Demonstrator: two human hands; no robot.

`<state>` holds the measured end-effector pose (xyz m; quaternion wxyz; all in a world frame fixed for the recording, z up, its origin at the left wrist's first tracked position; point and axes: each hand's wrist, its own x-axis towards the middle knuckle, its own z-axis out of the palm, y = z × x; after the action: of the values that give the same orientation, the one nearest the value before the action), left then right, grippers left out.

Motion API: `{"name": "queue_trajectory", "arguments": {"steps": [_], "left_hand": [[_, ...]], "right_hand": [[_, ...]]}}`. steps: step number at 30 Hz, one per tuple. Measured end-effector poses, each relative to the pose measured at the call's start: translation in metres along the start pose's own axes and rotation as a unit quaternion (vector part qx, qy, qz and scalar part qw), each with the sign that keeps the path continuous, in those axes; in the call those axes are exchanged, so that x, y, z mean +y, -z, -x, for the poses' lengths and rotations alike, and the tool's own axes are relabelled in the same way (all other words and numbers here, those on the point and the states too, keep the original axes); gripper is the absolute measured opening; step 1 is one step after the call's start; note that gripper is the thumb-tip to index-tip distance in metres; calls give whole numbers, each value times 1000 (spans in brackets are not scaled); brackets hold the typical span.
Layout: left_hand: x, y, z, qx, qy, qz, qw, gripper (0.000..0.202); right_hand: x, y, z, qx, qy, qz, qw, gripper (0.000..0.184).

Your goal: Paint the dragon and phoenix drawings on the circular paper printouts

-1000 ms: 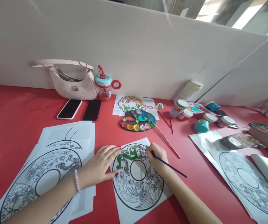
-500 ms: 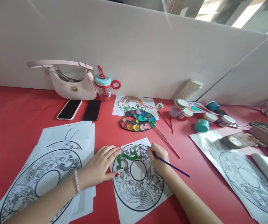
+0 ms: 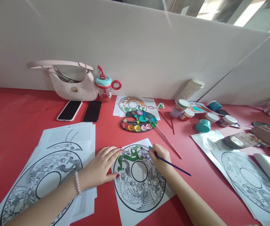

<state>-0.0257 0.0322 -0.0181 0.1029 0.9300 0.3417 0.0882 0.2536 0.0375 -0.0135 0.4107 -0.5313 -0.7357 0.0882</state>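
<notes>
My right hand (image 3: 160,158) is closed around a thin paintbrush (image 3: 176,167) with a dark blue handle. Its tip is near the dragon's head on a printed sheet (image 3: 127,216), though the bristles are hard to make out. On this sheet a ring holds a dragon, partly painted green, and an outlined phoenix. My left hand (image 3: 104,166) lies flat with fingers spread, fingertips at the sheet's left edge. Beyond the sheet sits a paint palette (image 3: 139,121) with several colours. A second brush (image 3: 169,141) rests with its head in the palette's green paint.
More printed sheets (image 3: 43,169) lie at left. Two phones (image 3: 69,110), a white handbag (image 3: 75,86) and a lidded cup (image 3: 105,88) stand behind. Paint jars (image 3: 203,126) and a lying bottle (image 3: 237,141) are at right, beside another person's hand (image 3: 264,135).
My right hand and the brush have shifted very slightly, with the brush's handle end a little higher. My left hand stays in place.
</notes>
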Motion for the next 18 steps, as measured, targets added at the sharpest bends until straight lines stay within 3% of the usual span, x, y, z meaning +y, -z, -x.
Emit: {"name": "queue_trajectory", "arguments": {"steps": [18], "left_hand": [[0,1,0,1,-2,0,1000,75]], "right_hand": [[-4,2,-1,-25,19,-11,999,31]]}}
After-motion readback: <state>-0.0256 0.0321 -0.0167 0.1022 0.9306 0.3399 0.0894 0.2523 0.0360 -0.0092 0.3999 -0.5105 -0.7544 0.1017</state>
